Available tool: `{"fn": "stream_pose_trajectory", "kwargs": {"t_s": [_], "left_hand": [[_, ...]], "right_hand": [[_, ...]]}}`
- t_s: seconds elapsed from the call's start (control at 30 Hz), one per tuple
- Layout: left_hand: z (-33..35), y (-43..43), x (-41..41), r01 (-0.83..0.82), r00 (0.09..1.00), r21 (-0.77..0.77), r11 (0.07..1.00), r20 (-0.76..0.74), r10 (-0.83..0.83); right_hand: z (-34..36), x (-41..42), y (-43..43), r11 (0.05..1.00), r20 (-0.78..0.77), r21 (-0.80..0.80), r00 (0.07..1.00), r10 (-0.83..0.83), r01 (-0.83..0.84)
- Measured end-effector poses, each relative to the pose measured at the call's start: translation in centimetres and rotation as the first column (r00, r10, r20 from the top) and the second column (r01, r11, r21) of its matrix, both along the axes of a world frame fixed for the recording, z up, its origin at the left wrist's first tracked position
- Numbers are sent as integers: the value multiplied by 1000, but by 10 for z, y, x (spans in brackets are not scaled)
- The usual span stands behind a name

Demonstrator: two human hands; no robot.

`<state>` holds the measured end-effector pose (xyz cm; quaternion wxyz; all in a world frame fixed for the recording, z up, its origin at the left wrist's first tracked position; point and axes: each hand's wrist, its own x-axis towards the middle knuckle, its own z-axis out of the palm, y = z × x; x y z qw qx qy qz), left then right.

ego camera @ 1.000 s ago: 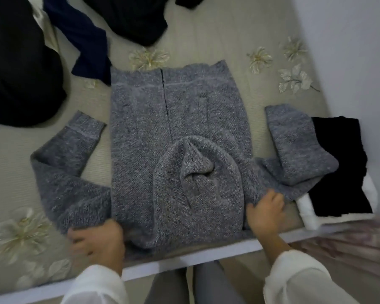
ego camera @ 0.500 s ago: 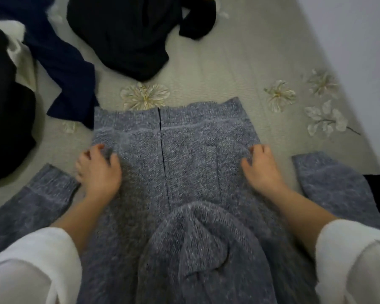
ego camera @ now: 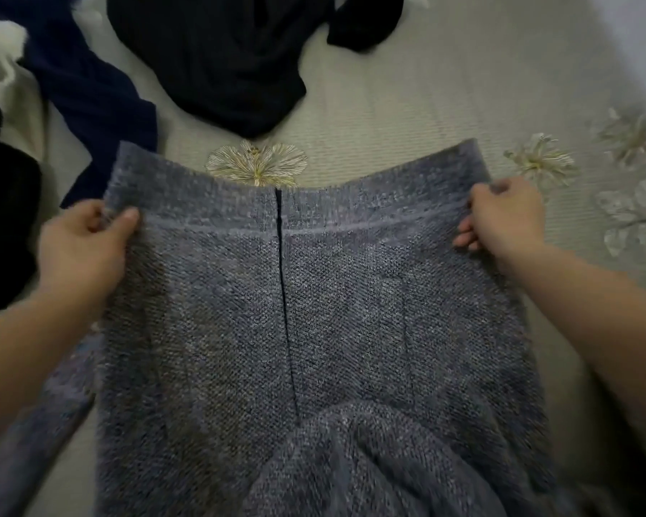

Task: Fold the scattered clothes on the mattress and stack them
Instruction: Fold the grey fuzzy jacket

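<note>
A grey knitted hooded jacket (ego camera: pixel 351 311) lies front-up on the mattress (ego camera: pixel 407 106), its hood folded down over the chest at the bottom of the view. My left hand (ego camera: pixel 86 248) pinches the jacket's far hem at its left corner, thumb on top. My right hand (ego camera: pixel 500 218) grips the hem at the right corner. The hem is lifted a little off the mattress between the two hands. The sleeves are mostly hidden under my forearms.
A black garment (ego camera: pixel 217 57) lies crumpled at the top centre. A navy blue garment (ego camera: pixel 90 91) lies at the upper left, beside a dark heap (ego camera: pixel 4 225) at the left edge. The mattress cover has flower prints (ego camera: pixel 256 162). A pale wall (ego camera: pixel 642 39) stands at the right.
Both hands slid from the jacket's shoulders up along its sides to the far hem and took hold of its two corners. The view moved forward over the jacket.
</note>
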<state>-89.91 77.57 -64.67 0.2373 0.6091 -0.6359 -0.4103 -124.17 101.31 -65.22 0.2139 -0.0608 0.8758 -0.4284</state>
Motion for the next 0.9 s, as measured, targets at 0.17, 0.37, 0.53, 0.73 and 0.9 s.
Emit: {"fn": "stream_pose_trajectory", "kwargs": {"t_s": [0.17,0.37,0.53,0.73,0.9], "left_hand": [[-36,-70,36,1,999,-69,998,33,1],[-20,33,-27,139,957,-71,988,264,-116],[-13,156,-13,730,609,8,683,445,-657],[-11,228,-14,623,670,172,763,388,-634],[20,312,-21,798,570,-99,594,443,-692]], "right_hand": [[1,-13,-2,989,17,-146,1000,-19,22],[-3,53,22,889,-20,116,894,448,-443],[-11,109,96,558,-91,447,585,806,-699],[-3,115,143,723,-80,326,745,663,-609],[50,89,223,862,-255,376,856,449,-340]]}}
